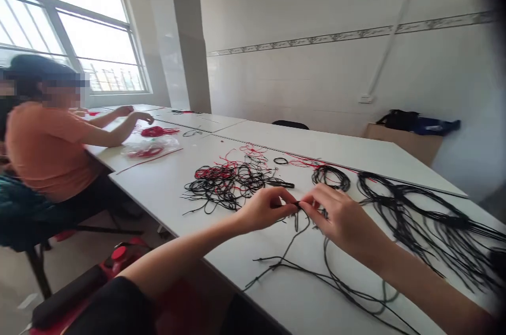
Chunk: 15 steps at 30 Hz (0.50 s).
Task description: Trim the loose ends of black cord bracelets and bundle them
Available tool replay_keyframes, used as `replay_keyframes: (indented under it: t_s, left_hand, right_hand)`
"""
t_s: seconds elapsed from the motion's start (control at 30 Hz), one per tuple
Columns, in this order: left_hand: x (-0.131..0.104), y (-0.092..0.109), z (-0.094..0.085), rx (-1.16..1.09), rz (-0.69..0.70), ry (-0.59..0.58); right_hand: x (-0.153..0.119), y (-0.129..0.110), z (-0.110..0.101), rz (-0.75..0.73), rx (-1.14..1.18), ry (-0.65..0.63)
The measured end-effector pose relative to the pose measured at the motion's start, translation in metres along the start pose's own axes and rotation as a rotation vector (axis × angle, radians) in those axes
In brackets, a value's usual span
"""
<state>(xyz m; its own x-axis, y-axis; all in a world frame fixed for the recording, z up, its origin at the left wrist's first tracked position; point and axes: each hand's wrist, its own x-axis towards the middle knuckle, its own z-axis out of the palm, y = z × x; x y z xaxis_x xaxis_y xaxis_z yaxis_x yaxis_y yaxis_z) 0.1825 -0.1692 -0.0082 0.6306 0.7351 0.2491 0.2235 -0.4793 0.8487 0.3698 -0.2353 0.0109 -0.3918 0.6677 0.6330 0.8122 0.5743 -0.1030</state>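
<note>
My left hand (269,208) and my right hand (332,211) meet over the white table, thumbs and forefingers pinched together. Between them they grip a black cord (291,242), whose loop and strands hang down toward the tabletop. Whether there is a knot at the pinch is hidden by the fingertips. Loose black cord ends (276,261) lie on the table below, running off to the lower right. Just beyond my hands are a tangled pile of black and red cords (225,182), a small dark stick-like tool (281,184) and a coiled black cord bundle (331,178).
Long black cord bundles (427,213) spread over the right side of the table (177,213). A black ring of cord (280,161) lies farther back. At left sits a co-worker (51,140) near red cord (158,131) and a clear plastic bag (152,149). A cardboard box (411,142) stands by the wall.
</note>
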Motion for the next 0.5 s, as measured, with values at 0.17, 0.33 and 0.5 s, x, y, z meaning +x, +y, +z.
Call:
replay_keyframes:
  t_s: [0.17, 0.33, 0.5]
  left_hand:
    - [-0.005, 0.001, -0.001, 0.043, -0.035, 0.008]
    - [-0.007, -0.002, -0.001, 0.118, 0.007, 0.0]
    - [-0.004, -0.007, -0.001, 0.196, 0.065, -0.017]
  right_hand:
    - [-0.006, 0.007, 0.013, -0.102, -0.108, 0.055]
    - [-0.008, 0.009, 0.018, -0.234, -0.27, 0.142]
    - [-0.012, 0.016, 0.017, -0.287, -0.368, 0.166]
